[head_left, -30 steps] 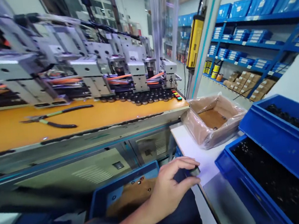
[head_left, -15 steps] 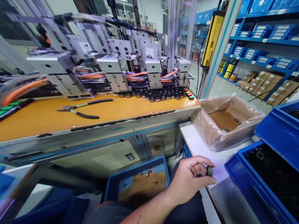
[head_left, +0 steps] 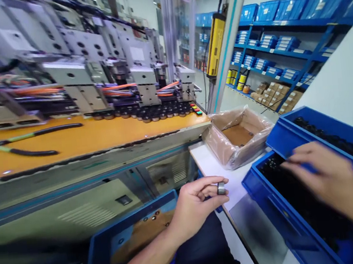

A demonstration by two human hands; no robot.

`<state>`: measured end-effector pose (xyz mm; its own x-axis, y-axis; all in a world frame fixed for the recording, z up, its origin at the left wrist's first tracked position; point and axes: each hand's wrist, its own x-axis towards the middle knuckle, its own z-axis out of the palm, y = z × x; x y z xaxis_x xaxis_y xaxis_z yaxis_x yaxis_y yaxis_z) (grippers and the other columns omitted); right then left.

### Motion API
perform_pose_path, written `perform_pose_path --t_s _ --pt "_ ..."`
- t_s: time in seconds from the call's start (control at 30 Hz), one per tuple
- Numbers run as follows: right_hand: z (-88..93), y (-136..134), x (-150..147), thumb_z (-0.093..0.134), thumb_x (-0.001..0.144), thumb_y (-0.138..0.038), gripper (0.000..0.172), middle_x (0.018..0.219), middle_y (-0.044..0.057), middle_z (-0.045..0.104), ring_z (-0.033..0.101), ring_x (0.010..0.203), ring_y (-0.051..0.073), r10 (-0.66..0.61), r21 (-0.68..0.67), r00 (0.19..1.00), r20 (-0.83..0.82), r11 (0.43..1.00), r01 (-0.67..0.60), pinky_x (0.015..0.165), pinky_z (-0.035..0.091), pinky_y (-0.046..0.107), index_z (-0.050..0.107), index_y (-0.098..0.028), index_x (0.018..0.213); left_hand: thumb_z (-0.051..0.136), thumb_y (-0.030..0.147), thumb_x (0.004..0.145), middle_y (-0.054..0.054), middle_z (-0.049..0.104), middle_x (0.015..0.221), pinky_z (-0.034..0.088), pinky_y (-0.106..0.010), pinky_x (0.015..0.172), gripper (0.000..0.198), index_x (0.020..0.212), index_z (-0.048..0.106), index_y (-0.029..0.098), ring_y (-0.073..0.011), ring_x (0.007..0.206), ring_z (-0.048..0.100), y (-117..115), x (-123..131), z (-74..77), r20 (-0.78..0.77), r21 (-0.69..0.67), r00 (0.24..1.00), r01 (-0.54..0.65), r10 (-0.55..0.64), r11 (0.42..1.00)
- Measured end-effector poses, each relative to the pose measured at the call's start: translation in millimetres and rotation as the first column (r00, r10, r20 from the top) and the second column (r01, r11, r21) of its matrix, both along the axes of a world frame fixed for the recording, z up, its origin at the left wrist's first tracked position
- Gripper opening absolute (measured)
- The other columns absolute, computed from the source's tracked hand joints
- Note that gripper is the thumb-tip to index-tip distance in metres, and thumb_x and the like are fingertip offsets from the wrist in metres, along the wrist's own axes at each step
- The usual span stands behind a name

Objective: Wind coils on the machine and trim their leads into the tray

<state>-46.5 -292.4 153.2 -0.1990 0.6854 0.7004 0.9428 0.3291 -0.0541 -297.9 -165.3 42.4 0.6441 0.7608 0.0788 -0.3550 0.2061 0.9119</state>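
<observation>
My left hand [head_left: 193,203] is closed in a pinch around a small dark grey metal ring [head_left: 221,188], between thumb and fingertips, above the white table's edge. My right hand [head_left: 324,171] is over the near blue bin [head_left: 265,200], which holds many small black parts [head_left: 300,199]. Its thumb and forefinger come together in a pinch, blurred by motion. Whether something small sits between those fingertips I cannot make out.
A plastic-lined cardboard box [head_left: 226,154] stands beyond my left hand. A second blue bin [head_left: 279,138] of black parts is behind the near one. Pliers [head_left: 30,153] and rows of black round parts [head_left: 155,113] lie on the orange bench [head_left: 107,135], before the machine [head_left: 146,84].
My right hand has come into view from the right, over the near bin. The view has swung right. My left hand still holds the ring.
</observation>
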Motion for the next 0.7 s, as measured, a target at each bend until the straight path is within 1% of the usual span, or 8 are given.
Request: perform_pose_path --t_s 0.03,0.13,0.23,0.4,0.47,0.53,0.6,0.7 --pt "-17.1 0.7 -16.5 0.065 0.091 -0.021 0.002 0.082 0.006 0.064 0.062 0.065 0.017 0.035 -0.003 0.999 -0.014 0.999 -0.035 0.053 0.053 0.03 0.065 -0.021 0.093 0.085 0.012 0.062 -0.007 0.08 0.084 0.059 -0.021 0.072 0.031 0.093 0.078 0.016 -0.0165 0.076 0.075 -2.3 2.9 2.0 -0.013 0.027 1.0 0.013 -0.012 1.0" --pt "-61.7 10.5 -56.7 0.061 0.094 -0.019 0.005 0.079 0.004 0.067 0.065 0.066 0.014 0.194 0.024 0.98 -0.04 0.981 -0.193 0.057 0.054 0.024 0.061 -0.018 0.09 0.085 0.009 0.062 -0.006 0.08 0.082 0.059 -0.019 0.071 0.032 0.092 0.078 0.016 -0.0156 0.072 0.075 -10.9 12.2 5.1 -0.031 0.096 0.999 0.041 -0.038 0.995" --pt "-81.0 16.7 -69.2 0.058 0.096 -0.018 0.009 0.075 0.005 0.067 0.065 0.066 0.013 0.271 0.072 0.961 -0.056 0.961 -0.267 0.059 0.054 0.024 0.06 -0.014 0.088 0.085 0.007 0.06 -0.004 0.08 0.079 0.06 -0.017 0.069 0.033 0.091 0.079 0.016 -0.0141 0.068 0.075 -20.2 20.8 3.7 -0.011 0.12 0.997 0.071 -0.07 0.99" --pt "-83.0 10.7 -58.1 0.055 0.096 -0.016 0.01 0.078 0.008 0.067 0.066 0.071 0.015 0.287 0.047 0.956 -0.061 0.958 -0.284 0.062 0.055 0.025 0.061 -0.013 0.09 0.084 0.003 0.06 -0.001 0.08 0.077 0.059 -0.014 0.07 0.036 0.092 0.079 0.018 -0.0116 0.069 0.075 -28.3 29.9 -0.1 0.034 0.11 0.996 0.083 -0.087 0.99" --pt "-82.1 7.8 -54.7 0.057 0.095 -0.015 0.006 0.084 0.009 0.069 0.067 0.077 0.016 0.27 0.029 0.96 -0.074 0.963 -0.268 0.068 0.056 0.025 0.062 -0.012 0.095 0.083 0.001 0.061 0.0 0.08 0.079 0.059 -0.012 0.07 0.038 0.093 0.079 0.02 -0.0103 0.07 0.074 -27.9 30.2 -0.4 0.044 0.134 0.997 0.059 -0.066 0.989" --pt "-80.7 6.3 -52.8 0.061 0.094 -0.017 0.011 0.089 0.01 0.069 0.068 0.083 0.016 0.245 0.005 0.964 -0.107 0.969 -0.246 0.072 0.057 0.025 0.062 -0.01 0.103 0.083 -0.001 0.061 0.0 0.08 0.079 0.058 -0.011 0.069 0.04 0.094 0.079 0.021 -0.0088 0.068 0.073 -27.0 28.7 -0.5 0.05 0.159 0.998 0.038 -0.046 0.987" --pt "-78.9 6.0 -51.8 0.062 0.093 -0.017 0.018 0.092 0.011 0.068 0.067 0.085 0.015 0.232 -0.017 0.964 -0.128 0.972 -0.236 0.071 0.057 0.024 0.062 -0.009 0.11 0.083 -0.001 0.06 0.001 0.079 0.076 0.057 -0.01 0.067 0.041 0.094 0.079 0.021 -0.0078 0.065 0.072 -26.7 26.7 -0.9 0.051 0.167 0.998 0.03 -0.04 0.985" --pt "-77.3 7.0 -50.7 0.06 0.094 -0.015 0.019 0.092 0.01 0.067 0.066 0.082 0.014 0.252 -0.027 0.961 -0.114 0.966 -0.256 0.067 0.056 0.022 0.062 -0.011 0.113 0.083 -0.002 0.059 0.001 0.078 0.072 0.056 -0.01 0.066 0.043 0.095 0.08 0.021 -0.0076 0.064 0.072 -27.6 25.0 -2.0 0.045 0.148 0.998 0.044 -0.051 0.988"
